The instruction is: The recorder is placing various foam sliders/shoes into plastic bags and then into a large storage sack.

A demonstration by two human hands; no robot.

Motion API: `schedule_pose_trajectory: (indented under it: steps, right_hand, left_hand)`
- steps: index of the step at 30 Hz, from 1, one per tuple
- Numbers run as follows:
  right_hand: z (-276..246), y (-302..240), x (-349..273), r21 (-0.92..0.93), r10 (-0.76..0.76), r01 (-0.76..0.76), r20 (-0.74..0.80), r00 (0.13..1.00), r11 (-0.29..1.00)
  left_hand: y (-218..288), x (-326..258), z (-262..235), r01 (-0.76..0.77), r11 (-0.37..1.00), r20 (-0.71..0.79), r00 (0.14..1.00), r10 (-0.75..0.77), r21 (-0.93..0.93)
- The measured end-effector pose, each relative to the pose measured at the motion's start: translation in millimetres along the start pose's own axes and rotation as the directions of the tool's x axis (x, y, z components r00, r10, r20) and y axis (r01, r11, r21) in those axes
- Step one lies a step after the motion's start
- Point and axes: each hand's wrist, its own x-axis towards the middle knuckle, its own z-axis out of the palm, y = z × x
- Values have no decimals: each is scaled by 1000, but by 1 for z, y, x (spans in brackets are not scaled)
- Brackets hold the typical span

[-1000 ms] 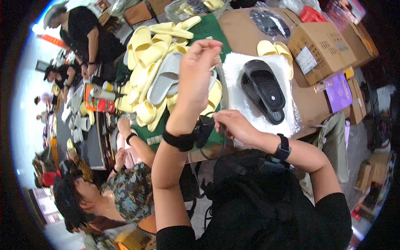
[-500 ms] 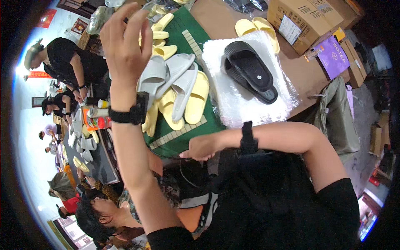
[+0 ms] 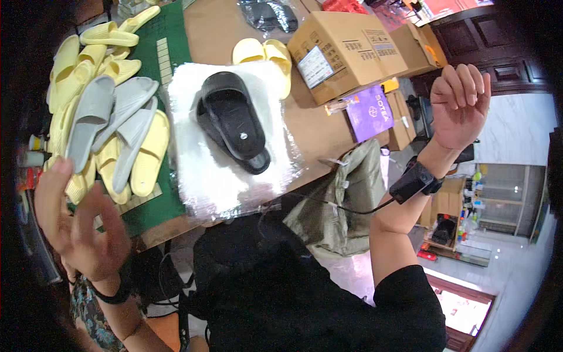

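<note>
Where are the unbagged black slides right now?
Head view, left of centre: the black slides overlap on the stack of clear plastic, right of the grey slides, with a yellow pair at their upper right.

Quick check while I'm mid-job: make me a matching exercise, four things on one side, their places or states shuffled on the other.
Things
1. Overlapping black slippers
2. Grey slippers
3. Purple package
4. Right hand

Places or states
A. raised, seemingly holding nothing
B. among yellow slippers over the green mat
C. on the whitish plastic stack
D. beside the large cardboard box

Pairs: 1-C, 2-B, 3-D, 4-A
</note>
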Motion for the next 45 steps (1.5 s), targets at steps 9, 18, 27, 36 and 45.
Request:
schedule_pose_trajectory:
  steps: [9,18,27,36,45]
  right_hand:
    - [-6,32,-17,-400,166,-242,-215,963,884]
    - [-14,70,-109,-732,443,-557,-381,812,392]
    - [-58,110,-195,-920,983,-358,-182,29,-159]
    - [-68,127,-184,-912,996,-411,-27,85,11]
    - [-71,146,-151,-929,998,-365,-59,-33,-67]
  left_hand:
    - [-21,-15,-14,242,970,-137,961,-239,9]
    - [-20,-11,-83,83,926,72,990,-118,368]
    - [24,-105,-39,456,732,545,827,-139,-506]
    - [137,-270,-26,902,277,907,385,-169,-332]
    - [241,-289,-58,958,-136,864,-161,477,253]
